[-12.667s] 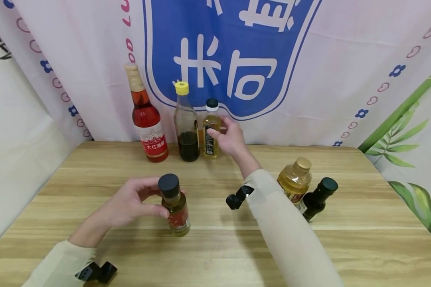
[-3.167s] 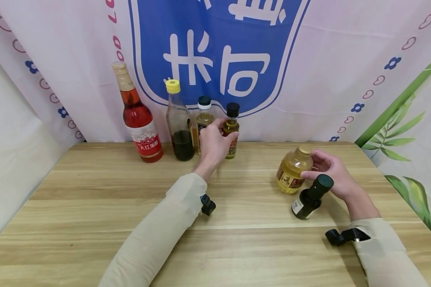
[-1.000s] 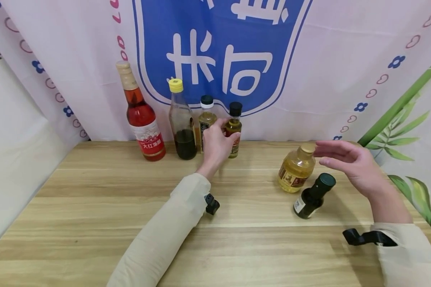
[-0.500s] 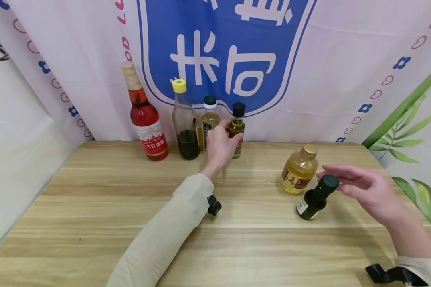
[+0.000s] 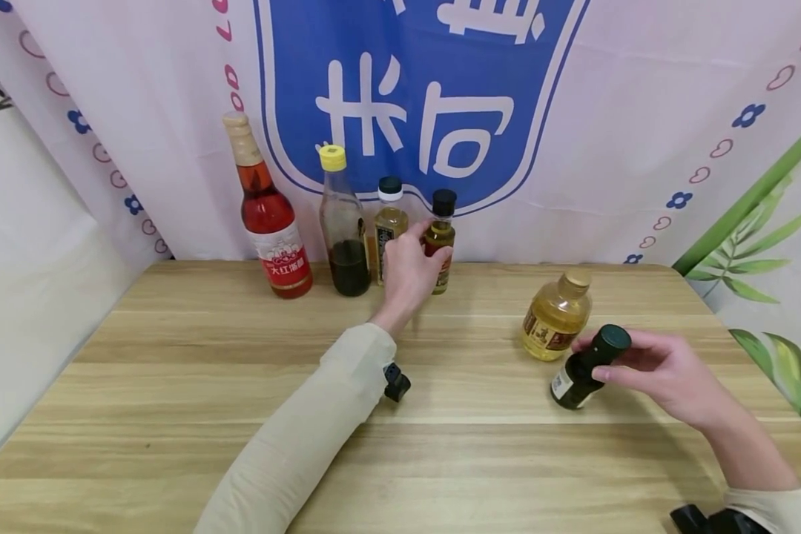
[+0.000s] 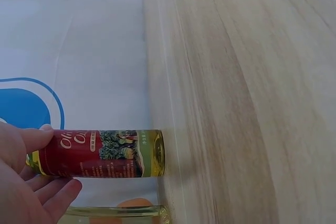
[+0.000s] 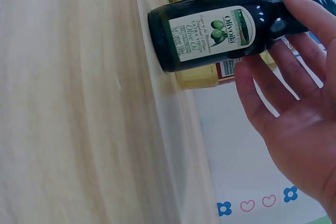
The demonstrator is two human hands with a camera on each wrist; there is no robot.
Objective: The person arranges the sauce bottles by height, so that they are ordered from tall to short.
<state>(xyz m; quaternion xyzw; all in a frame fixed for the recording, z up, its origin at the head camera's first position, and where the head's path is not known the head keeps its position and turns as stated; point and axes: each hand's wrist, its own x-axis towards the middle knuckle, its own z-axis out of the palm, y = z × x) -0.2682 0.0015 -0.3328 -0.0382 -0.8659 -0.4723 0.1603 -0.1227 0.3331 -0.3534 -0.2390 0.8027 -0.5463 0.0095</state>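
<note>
My left hand (image 5: 409,273) holds a small olive oil bottle (image 6: 105,153) with a red label and black cap, thumb on one side and fingers on the other. It stands upright at the table's back edge, at the right end of a row. At the right, my right hand (image 5: 677,382) has thumb and fingers around the upper part of a dark green olive oil bottle (image 7: 212,34), whose white label shows green olives. That bottle stands on the table. Just behind it is a rounder bottle of golden oil (image 5: 555,319).
Left of my left hand stand a black-capped oil bottle (image 5: 389,222), a yellow-capped bottle of dark liquid (image 5: 348,259) and a tall red vinegar bottle (image 5: 277,237). A printed curtain (image 5: 594,148) hangs behind the wooden table (image 5: 173,415).
The left hand set the red-labelled bottle at the row's right end and stays on it. The right hand left the golden oil bottle, came forward and took hold of the dark green bottle.
</note>
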